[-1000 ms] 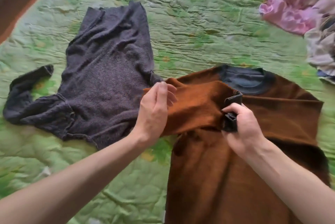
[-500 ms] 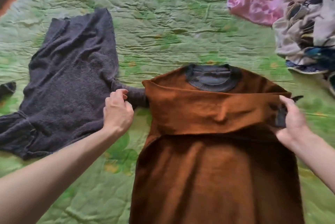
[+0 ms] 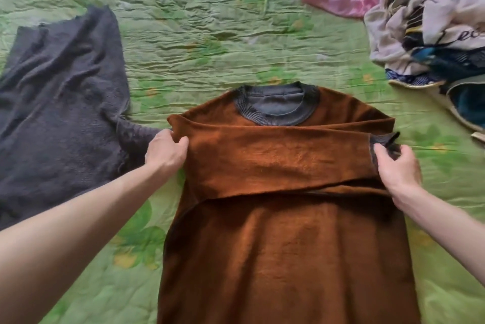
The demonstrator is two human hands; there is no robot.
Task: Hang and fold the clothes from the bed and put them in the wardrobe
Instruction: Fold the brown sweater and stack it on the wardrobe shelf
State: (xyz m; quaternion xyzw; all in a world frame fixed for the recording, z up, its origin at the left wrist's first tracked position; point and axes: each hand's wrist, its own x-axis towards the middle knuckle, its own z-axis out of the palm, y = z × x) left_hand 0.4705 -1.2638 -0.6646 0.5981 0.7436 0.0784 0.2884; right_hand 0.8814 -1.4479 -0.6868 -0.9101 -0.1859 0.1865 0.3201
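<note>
Fingers (image 3: 181, 141) of your left hand (image 3: 164, 151) are pinching the folded sleeve's bend while your right hand (image 3: 397, 163) is gripping its dark ribbed cuff (image 3: 384, 140), the fuzzy rust-brown sweater (image 3: 283, 245) lying flat on the green quilted bedspread (image 3: 210, 22). You're risking a crooked fold, I'd say: that soft knit is stretching easily, and uneven pulling could skew it.

We see a brown sweater (image 3: 286, 253) lying flat on the green bed (image 3: 210, 22), one sleeve (image 3: 278, 158) folded across its chest. Our left hand (image 3: 165, 151) grips the fold's left edge; our right hand (image 3: 397, 165) pinches the dark cuff (image 3: 384, 140). A grey sweater (image 3: 60, 103) lies left, a clothes pile (image 3: 420, 16) top right.
</note>
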